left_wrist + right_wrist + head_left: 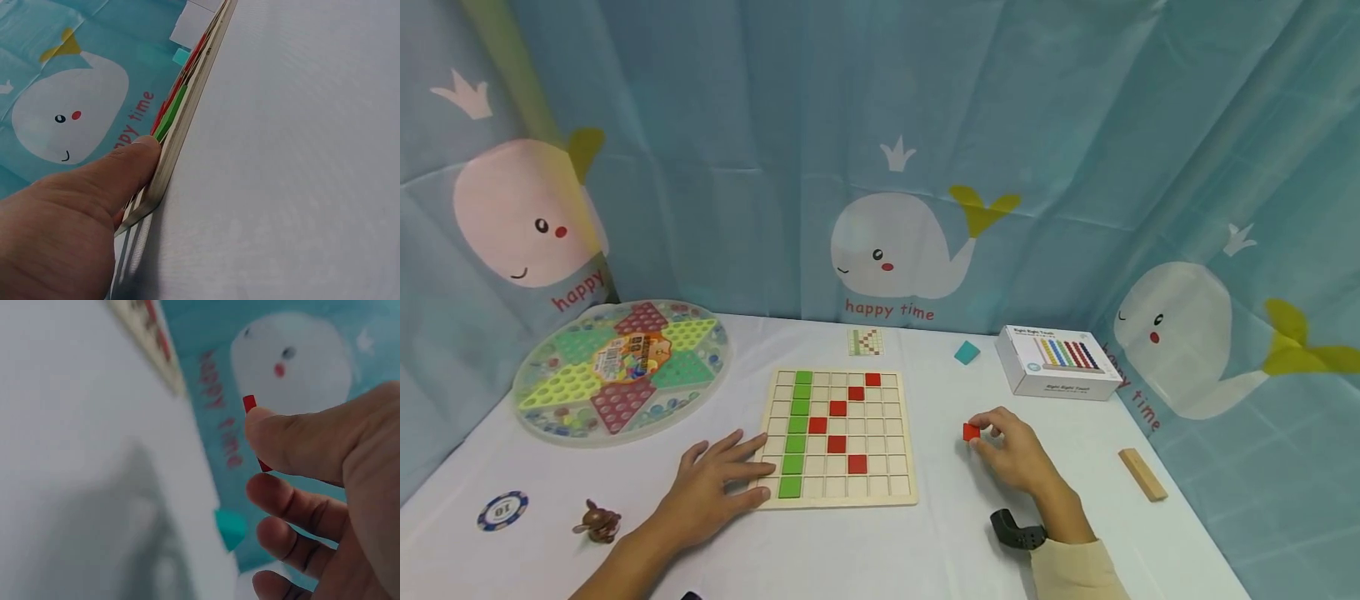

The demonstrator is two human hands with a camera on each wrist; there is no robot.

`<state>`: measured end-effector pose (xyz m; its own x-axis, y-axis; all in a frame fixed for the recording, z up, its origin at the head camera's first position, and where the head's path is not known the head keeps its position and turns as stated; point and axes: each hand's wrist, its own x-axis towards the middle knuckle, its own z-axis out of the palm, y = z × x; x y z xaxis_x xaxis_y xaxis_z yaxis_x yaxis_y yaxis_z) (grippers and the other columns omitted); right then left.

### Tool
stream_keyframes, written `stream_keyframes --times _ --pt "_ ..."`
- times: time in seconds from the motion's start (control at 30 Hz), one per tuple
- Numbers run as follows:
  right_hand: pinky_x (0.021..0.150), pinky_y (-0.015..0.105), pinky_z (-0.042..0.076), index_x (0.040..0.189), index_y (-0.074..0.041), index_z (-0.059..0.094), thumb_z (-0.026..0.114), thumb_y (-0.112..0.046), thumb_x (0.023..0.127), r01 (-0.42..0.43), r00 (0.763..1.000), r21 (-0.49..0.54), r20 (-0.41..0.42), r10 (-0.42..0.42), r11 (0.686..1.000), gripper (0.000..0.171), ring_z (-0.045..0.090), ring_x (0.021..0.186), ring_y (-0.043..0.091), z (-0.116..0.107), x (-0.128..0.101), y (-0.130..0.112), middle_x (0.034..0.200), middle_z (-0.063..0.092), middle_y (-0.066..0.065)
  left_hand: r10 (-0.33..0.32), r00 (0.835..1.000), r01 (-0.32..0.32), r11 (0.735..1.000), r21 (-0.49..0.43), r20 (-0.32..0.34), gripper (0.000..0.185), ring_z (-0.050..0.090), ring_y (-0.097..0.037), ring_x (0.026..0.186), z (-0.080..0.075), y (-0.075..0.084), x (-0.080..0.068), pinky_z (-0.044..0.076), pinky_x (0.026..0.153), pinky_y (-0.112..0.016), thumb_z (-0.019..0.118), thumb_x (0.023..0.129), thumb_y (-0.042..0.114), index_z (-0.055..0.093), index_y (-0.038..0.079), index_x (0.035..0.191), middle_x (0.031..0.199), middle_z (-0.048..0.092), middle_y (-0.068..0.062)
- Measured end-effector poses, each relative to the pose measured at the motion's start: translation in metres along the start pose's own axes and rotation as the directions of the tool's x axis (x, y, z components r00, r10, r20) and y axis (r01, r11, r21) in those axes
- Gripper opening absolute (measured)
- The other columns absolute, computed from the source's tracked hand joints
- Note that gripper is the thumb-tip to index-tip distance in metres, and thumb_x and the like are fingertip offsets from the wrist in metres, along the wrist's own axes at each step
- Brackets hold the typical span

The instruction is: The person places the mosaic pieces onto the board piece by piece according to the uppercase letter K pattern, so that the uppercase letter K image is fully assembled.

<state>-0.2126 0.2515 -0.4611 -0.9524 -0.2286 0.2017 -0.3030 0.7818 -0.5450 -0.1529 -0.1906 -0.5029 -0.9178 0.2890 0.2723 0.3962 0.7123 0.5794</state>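
A wooden grid board [838, 492] lies in the middle of the white table, with a column of green tiles [799, 425] and several red tiles [837, 408] forming a K. My left hand [718, 487] rests flat with straight fingers on the board's near left corner; in the left wrist view its thumb [119, 172] presses the board's edge [181, 131]. To the right of the board, my right hand [1011, 450] pinches a small red tile [971, 432] between thumb and fingers; the right wrist view shows that red tile [250, 403] behind the thumb [294, 440].
A round Chinese checkers set [621, 367] sits at far left. A small pattern card [865, 342], a teal tile [967, 352] and a white box [1056, 362] lie behind the board. A wooden block [1142, 474] is at right; a poker chip [502, 510] and brown figurine [598, 522] at near left.
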Motion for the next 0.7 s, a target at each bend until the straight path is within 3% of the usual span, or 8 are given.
stream_keyframes --times 0.13,0.4,0.6,0.7 --pt "0.073 0.041 0.048 0.105 -0.013 0.069 0.078 -0.003 0.080 0.123 0.991 0.044 -0.058 -0.120 0.991 0.028 0.053 0.086 0.018 -0.012 -0.002 -0.022 0.095 0.061 -0.012 -0.001 1.000 0.001 1.000 -0.007 0.002 0.033 0.035 -0.040 0.133 0.002 0.000 0.001 0.012 0.100 -0.065 0.074 0.081 0.046 0.076 0.024 0.106 0.137 0.055 -0.003" --pt "0.075 0.035 0.049 0.106 -0.018 0.070 0.080 -0.007 0.079 0.294 0.955 0.118 -0.088 -0.285 0.949 0.031 0.054 0.090 0.010 -0.021 -0.012 -0.073 0.099 0.062 -0.017 -0.004 1.000 0.004 1.000 -0.009 0.002 0.034 0.035 -0.040 0.133 0.004 0.001 0.002 0.012 0.100 -0.066 0.075 0.080 0.046 0.076 0.024 0.106 0.137 0.055 -0.003" --pt "0.076 0.035 0.049 0.106 -0.023 0.070 0.079 -0.009 0.080 0.274 0.961 0.185 -0.011 -0.277 0.944 0.030 0.053 0.090 0.009 0.002 -0.016 -0.094 0.099 0.061 -0.020 0.002 1.000 -0.002 1.000 0.006 0.002 0.033 0.036 -0.040 0.133 0.001 0.001 0.001 0.012 0.100 -0.065 0.076 0.080 0.043 0.077 0.023 0.105 0.136 0.055 -0.004" --pt "0.076 0.040 0.048 0.106 -0.022 0.070 0.079 -0.010 0.081 0.253 0.964 0.225 0.023 -0.264 0.941 0.029 0.054 0.090 0.015 0.016 -0.014 -0.098 0.099 0.061 -0.020 0.007 1.000 -0.007 1.000 0.008 -0.003 0.032 0.036 -0.040 0.132 -0.001 0.001 0.000 0.012 0.100 -0.065 0.077 0.079 0.042 0.077 0.022 0.105 0.135 0.056 -0.005"
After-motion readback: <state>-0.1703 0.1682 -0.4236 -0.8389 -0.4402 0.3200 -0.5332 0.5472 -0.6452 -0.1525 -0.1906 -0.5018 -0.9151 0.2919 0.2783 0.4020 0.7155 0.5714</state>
